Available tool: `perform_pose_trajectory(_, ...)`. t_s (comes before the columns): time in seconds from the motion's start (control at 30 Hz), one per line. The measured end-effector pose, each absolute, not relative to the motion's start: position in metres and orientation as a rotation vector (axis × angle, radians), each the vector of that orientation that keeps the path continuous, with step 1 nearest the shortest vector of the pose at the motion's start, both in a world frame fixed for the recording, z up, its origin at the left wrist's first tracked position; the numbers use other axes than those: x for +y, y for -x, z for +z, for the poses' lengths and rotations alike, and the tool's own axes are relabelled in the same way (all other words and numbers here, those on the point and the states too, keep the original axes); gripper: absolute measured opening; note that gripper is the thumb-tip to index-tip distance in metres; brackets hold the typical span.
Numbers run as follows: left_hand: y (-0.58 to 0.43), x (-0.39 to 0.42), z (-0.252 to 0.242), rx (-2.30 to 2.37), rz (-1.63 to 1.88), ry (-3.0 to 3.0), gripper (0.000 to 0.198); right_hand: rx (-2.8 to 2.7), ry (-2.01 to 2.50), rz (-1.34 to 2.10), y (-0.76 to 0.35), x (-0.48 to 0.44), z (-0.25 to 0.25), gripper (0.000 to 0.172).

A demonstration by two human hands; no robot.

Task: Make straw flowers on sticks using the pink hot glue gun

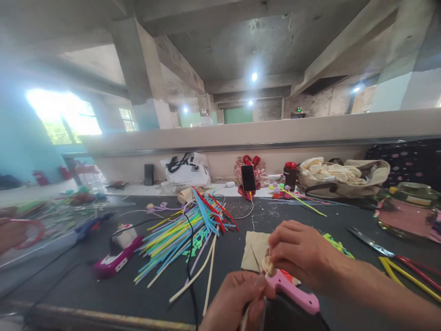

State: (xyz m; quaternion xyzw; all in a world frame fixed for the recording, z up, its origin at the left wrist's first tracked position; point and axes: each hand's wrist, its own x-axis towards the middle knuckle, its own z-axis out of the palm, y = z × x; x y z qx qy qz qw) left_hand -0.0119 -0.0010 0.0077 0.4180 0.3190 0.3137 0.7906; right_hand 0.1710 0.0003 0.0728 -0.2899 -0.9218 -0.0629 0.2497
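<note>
My left hand point(237, 296), at the bottom centre, has thumb and fingers pinched on a small looped piece of cream pipe cleaner point(267, 265). My right hand point(298, 250) reaches in from the right, its fingers curled and closed on the upper side of the same piece. Just beneath both hands lies a pink tool point(296, 294) with a black cord at its end; its front part is hidden. Behind the fingers is a beige cloth square point(251, 253), with something orange-red partly covered by my right hand.
A heap of coloured pipe cleaners point(179, 239) lies left of centre, beside a purple power strip point(115, 262). Scissors point(389, 250) rest at right near a glass jar point(409, 211). A phone point(248, 178) stands at the back. Another person's blurred hand point(12, 234) is far left.
</note>
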Motion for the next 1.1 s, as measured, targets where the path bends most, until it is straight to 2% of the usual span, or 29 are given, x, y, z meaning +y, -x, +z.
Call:
perform_pose_trajectory(0.17, 0.011, -0.002, 0.008, 0.646, 0.686, -0.904, 0.028, -2.475, 0.736, -0.168, -0.178, 0.002, 0.072, 0.015)
perform_pose_trajectory(0.47, 0.009, 0.005, 0.003, 0.608, 0.614, -0.945, 0.039, -2.413, 0.762, -0.125, -0.182, 0.0, 0.075, 0.012)
perform_pose_trajectory(0.7, 0.005, -0.002, 0.011, 0.512, 0.665, -0.925, 0.039, -2.539, 0.821, -0.192, -0.168, -0.006, 0.07, 0.007)
perform_pose_trajectory(1.1, 0.007, -0.007, 0.004, 0.533, 0.688, -0.929, 0.036, -2.521, 0.814, -0.181, -0.163, -0.004, 0.068, 0.012)
